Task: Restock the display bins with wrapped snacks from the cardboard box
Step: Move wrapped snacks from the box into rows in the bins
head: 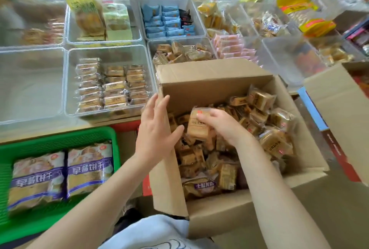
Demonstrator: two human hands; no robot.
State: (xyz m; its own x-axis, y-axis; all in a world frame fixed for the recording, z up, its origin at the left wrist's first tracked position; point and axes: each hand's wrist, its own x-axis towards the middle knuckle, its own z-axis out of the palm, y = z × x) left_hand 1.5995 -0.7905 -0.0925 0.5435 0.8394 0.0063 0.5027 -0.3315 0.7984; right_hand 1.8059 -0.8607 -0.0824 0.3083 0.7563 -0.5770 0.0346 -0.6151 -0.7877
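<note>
Covering the counter: clear plastic display bins (108, 81) in rows, each with wrapped goods inside (the far rows are blurred).
Front edge of counter: cardboard box (229, 214), flaps up, standing just beside the bins; a green mesh basket (58, 143) with two large printed bags lies to its left.
Box contents: loose heap of wrapped snacks (267, 145), tan squarish cakes in crinkly clear film.
Right hand (221, 124): inside the box, fingers curled round one wrapped snack (199, 127), which is raised a little above the heap near the box's left wall.
Left hand (157, 127): fingers straight and spread, grasping nothing, palm against the upright left flap (171, 185).
Nearest bin: flat tan packets laid in neat rows toward its right side.
Textures: matte brown corrugated board, glossy film, rigid transparent bin walls.
</note>
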